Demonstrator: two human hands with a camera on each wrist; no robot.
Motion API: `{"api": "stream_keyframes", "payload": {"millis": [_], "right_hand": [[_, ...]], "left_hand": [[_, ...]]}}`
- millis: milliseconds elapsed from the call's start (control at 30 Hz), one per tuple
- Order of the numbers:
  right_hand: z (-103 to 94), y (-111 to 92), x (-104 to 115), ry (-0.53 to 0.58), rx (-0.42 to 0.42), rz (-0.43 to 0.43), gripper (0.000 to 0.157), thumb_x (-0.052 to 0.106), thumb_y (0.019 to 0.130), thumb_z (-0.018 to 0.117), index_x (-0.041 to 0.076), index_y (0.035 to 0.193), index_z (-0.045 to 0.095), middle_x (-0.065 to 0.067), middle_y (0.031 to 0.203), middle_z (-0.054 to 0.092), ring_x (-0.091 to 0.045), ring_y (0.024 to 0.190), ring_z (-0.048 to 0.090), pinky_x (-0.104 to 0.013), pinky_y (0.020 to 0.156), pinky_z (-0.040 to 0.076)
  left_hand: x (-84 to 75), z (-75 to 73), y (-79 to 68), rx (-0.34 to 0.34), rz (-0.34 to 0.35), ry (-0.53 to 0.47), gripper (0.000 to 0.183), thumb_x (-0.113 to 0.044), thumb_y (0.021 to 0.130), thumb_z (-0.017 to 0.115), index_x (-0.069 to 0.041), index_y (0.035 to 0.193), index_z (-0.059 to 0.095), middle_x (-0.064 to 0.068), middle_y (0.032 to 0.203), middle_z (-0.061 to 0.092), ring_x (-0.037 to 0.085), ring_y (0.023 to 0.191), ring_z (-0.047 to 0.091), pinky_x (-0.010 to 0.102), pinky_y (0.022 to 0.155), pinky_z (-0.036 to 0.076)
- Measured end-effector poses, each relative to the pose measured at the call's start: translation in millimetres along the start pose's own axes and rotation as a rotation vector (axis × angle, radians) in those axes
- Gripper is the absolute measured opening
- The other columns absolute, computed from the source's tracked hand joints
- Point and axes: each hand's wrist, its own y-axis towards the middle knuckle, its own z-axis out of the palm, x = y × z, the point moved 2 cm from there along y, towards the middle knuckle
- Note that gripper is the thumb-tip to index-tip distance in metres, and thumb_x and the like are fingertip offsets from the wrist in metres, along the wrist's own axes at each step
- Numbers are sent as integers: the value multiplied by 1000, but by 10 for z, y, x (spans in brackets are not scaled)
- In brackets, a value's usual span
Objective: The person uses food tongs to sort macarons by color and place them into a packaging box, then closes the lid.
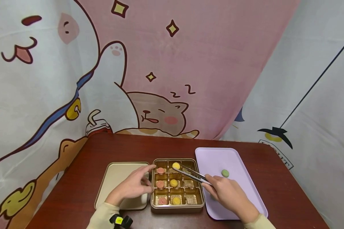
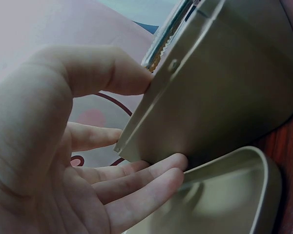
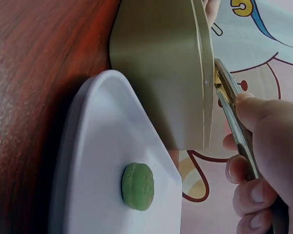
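A gold box (image 1: 177,206) with a divided insert stands mid-table. Pink macarons (image 1: 162,201) fill its left column, yellow macarons (image 1: 173,183) its middle one. Ribbed compartment floors show in the right column. My right hand (image 1: 229,194) grips metal tongs (image 1: 193,176), their tips at either side of the back yellow macaron (image 1: 176,165). Whether they squeeze it, I cannot tell. At the box's left side, my left hand (image 1: 134,183) rests its thumb and fingertips against the rim, fingers spread, as the left wrist view shows.
To the right, a lilac tray (image 1: 218,156) bears a green macaron (image 1: 225,173), and my right hand hides part of that tray. A shallow gold lid or tray (image 1: 109,190) lies left of the box, partly under my left hand. Behind the table hangs a cartoon-print cloth (image 1: 218,63).
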Motion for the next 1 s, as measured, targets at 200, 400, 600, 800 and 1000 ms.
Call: {"api": "stream_keyframes", "payload": {"millis": [200, 400, 600, 800, 1000], "right_hand": [[11, 45, 34, -1, 13, 17, 21, 39, 96, 75, 22, 92, 62, 22, 65, 38, 3, 53, 39, -28, 40, 37], [25, 63, 65, -15, 57, 56, 24, 42, 96, 75, 21, 93, 62, 17, 66, 46, -5, 55, 51, -33, 42, 43], [-14, 66, 84, -9, 66, 69, 24, 41, 96, 74, 19, 100, 66, 15, 68, 51, -8, 56, 55, -34, 43, 45], [-54, 44, 66, -4, 32, 43, 24, 39, 95, 75, 18, 103, 68, 17, 67, 45, -3, 52, 45, -30, 41, 39], [-94, -32, 9, 11, -12, 43, 27, 38, 94, 77, 16, 108, 71, 17, 69, 50, -1, 52, 46, -30, 42, 41]], "left_hand": [[5, 3, 0, -1, 4, 2, 89, -11, 79, 83, -3, 157, 43, 21, 145, 54, 15, 89, 70, 37, 83, 59], [8, 8, -2, 0, 0, -3, 89, -10, 79, 83, -3, 157, 43, 21, 145, 54, 16, 89, 70, 39, 83, 60], [-1, 7, 0, 10, -15, -19, 89, -10, 79, 83, -4, 158, 42, 28, 150, 49, 14, 90, 70, 33, 81, 59], [-11, -3, 6, 5, -19, -19, 91, -10, 79, 84, -3, 159, 40, 27, 147, 51, 15, 90, 71, 38, 84, 59], [4, 0, 7, 0, -10, -9, 90, -10, 79, 83, -2, 158, 42, 21, 145, 54, 16, 90, 70, 36, 83, 59]]}}
